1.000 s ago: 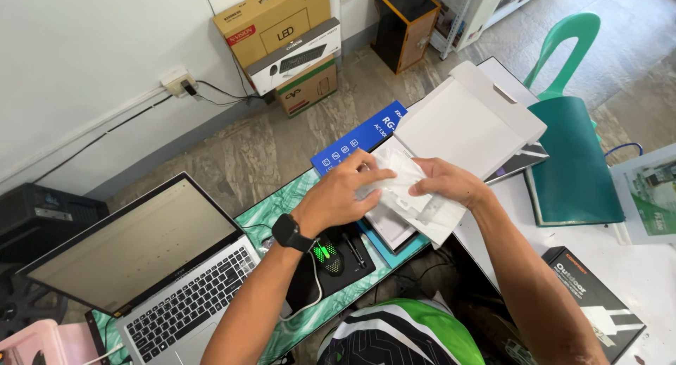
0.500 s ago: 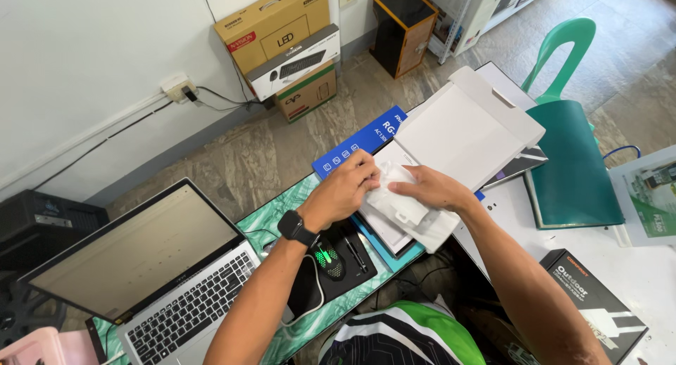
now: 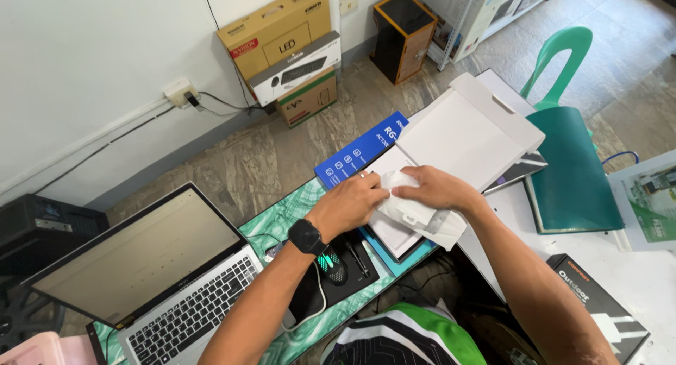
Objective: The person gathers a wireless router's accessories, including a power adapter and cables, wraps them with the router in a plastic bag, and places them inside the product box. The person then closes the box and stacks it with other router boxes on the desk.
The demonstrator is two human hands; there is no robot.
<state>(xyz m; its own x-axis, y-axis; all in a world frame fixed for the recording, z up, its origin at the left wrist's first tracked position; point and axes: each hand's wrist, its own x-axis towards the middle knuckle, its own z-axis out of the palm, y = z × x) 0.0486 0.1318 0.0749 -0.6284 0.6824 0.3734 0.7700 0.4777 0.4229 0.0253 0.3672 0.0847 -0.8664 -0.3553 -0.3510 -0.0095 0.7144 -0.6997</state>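
Both of our hands meet on the same thing: a white plastic-wrapped packet [image 3: 415, 211] lying on the inner tray of an opened white box [image 3: 465, 136], near the far edge of the desk [image 3: 282, 217]. Our left hand [image 3: 350, 204], the one wearing a black smartwatch [image 3: 308, 236], comes at it from the laptop [image 3: 162, 280] side, fingers curled and pinching the packet's near-left end. Our right hand [image 3: 438, 190] lies flatter over the top, fingers partly closed on the wrapping; how firm that grip is we cannot tell.

The packet's long axis runs roughly from our left hand down toward the desk's near edge on the right, where its loose end sticks out past our right wrist. It sits directly under both hands, so neither is really nearer. A blue box sleeve [image 3: 359, 152] pokes out just beyond our left knuckles, and a lit mouse [image 3: 331, 265] rests on its black pad below the left wrist.
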